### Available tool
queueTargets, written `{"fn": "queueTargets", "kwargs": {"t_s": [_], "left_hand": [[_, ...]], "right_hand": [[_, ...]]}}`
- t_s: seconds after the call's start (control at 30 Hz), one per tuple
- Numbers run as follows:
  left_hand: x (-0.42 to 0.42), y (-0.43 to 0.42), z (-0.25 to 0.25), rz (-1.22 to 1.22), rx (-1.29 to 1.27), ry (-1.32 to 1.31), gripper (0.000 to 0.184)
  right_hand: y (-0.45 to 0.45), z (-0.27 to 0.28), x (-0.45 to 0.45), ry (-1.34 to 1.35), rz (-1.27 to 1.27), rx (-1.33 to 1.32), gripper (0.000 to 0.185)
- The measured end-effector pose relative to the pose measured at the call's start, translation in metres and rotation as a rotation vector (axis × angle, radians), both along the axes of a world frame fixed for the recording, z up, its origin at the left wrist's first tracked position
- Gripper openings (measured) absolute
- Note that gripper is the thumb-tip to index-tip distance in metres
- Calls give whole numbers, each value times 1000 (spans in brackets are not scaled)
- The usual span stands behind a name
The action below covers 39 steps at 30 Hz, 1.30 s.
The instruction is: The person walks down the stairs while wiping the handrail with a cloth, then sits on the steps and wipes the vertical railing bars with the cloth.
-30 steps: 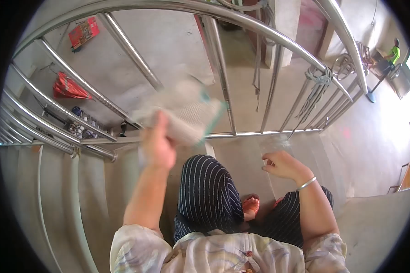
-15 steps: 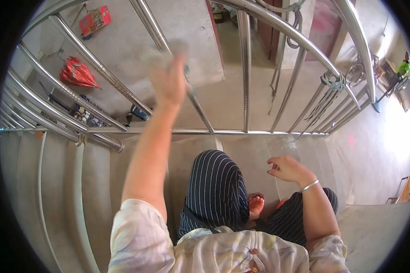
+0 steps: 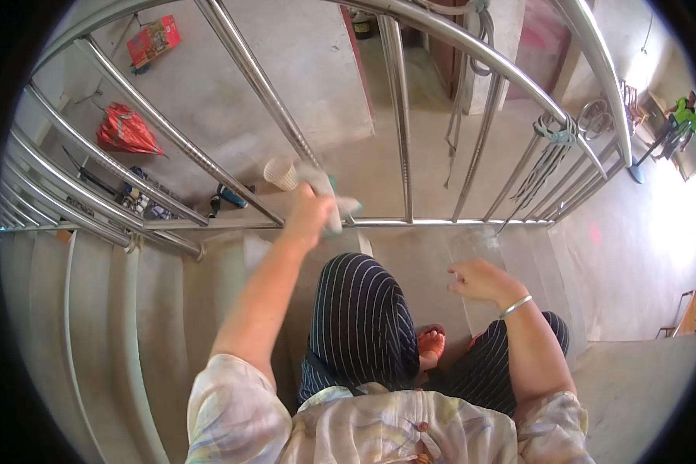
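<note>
My left hand (image 3: 312,214) is closed round a pale cloth (image 3: 330,203) with green edging. The cloth lies against a steel baluster (image 3: 267,93) near its lower end, just above the bottom rail (image 3: 448,222). Over my right knee, my right hand (image 3: 479,280) hangs with its fingers loosely curled and apart, nothing in them. A silver bangle (image 3: 516,306) is on that wrist.
Stair steps (image 3: 158,325) run down the left side. Grey cords (image 3: 553,139) are tied to the handrail at the right. Beyond the railing are a white basket (image 3: 281,172), a red bag (image 3: 127,130) and a person in green (image 3: 683,114) at the far right.
My left hand has come down along the baluster with the cloth, from high on it to near the bottom rail. The white basket now shows beside it. My right hand has hardly moved.
</note>
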<state>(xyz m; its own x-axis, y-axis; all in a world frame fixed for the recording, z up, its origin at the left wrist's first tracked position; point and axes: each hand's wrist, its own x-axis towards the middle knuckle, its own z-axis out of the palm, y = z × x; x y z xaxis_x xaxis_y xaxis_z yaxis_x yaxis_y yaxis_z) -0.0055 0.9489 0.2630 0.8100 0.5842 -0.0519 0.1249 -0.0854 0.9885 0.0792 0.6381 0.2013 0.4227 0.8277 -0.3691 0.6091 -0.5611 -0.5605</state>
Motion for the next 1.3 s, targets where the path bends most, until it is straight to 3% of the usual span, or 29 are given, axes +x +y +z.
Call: {"fn": "queueTargets", "kwargs": {"t_s": [0.07,0.17,0.27,0.37,0.43,0.47,0.53,0.57,0.63,0.67,0.73,0.77,0.87,0.97,1.03,1.1,1.17,1.23,1.3], "left_hand": [[0,5,62,71,264,-124,39],[4,5,156,148,642,-412,17],[21,23,185,-21,696,-564,6],[37,15,158,175,686,-660,12],[36,9,104,252,828,-647,15],[37,16,61,342,888,-488,18],[19,3,-8,161,747,-111,20],[16,4,-45,50,665,-45,7],[9,-10,-96,68,165,-1,10],[8,-9,-97,74,164,-5,10],[6,-5,-96,-22,65,271,11],[6,-3,-94,-35,215,297,13],[1,2,-82,28,273,118,15],[-5,-4,1,-53,136,41,15],[-3,-11,57,-22,243,-203,18],[-6,0,114,-78,360,-252,19],[9,15,145,51,506,-767,21],[13,17,186,-7,512,-922,23],[26,25,193,-8,498,-959,27]], "right_hand": [[0,6,-2,-8,-20,-19,39],[0,7,-3,-8,4,-41,39],[3,13,-6,-13,0,-56,37],[5,16,-7,-1,-3,-50,36],[5,14,-8,5,-8,-49,36],[5,13,-8,8,-10,-46,36],[6,10,-8,-5,7,-42,36],[7,8,-7,-19,26,-38,36],[7,2,-5,-20,38,-16,35],[7,2,-4,-24,48,9,35],[8,4,-2,-11,51,-17,35],[9,5,0,5,55,-42,34],[3,-7,2,-14,40,24,35],[7,3,2,-16,58,-37,37],[9,7,0,-28,61,-52,38],[10,8,-2,-43,59,-74,39],[11,8,-3,-5,26,-105,39],[11,7,-6,-34,32,-85,38],[10,6,-6,-67,30,-65,37]]}}
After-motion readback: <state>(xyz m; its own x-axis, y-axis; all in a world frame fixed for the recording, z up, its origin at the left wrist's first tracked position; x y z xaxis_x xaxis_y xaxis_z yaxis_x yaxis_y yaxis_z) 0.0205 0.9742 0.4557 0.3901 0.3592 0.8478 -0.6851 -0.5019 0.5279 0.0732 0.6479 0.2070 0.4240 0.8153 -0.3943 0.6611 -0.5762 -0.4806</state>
